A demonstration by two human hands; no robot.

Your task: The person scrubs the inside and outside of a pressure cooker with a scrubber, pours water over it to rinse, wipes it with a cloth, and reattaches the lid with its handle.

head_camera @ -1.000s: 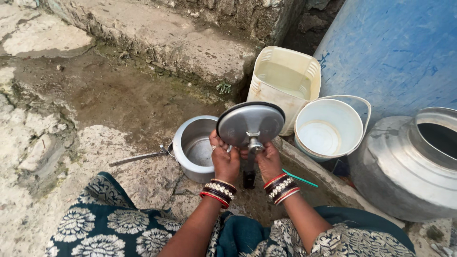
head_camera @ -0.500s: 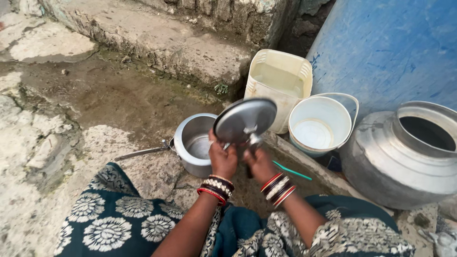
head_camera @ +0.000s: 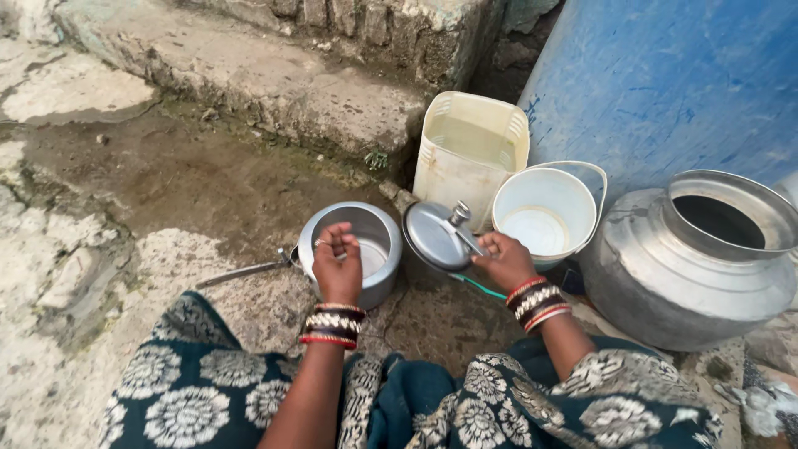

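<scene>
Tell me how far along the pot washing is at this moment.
Looks done: the lid shows no visible grime and leans down by the pot, the right hand gripping its handle. In hand: the left hand, fingers curled, hovers over the open pot. Left: probably the pot's inside; whether it is clean cannot be told. The white bucket stands beside it.

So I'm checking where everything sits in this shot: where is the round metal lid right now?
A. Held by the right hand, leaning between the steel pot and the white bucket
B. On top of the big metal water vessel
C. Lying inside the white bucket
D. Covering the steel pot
A: the right hand grips the handle of the lid, which leans tilted between the open steel pot and the white bucket.
</scene>
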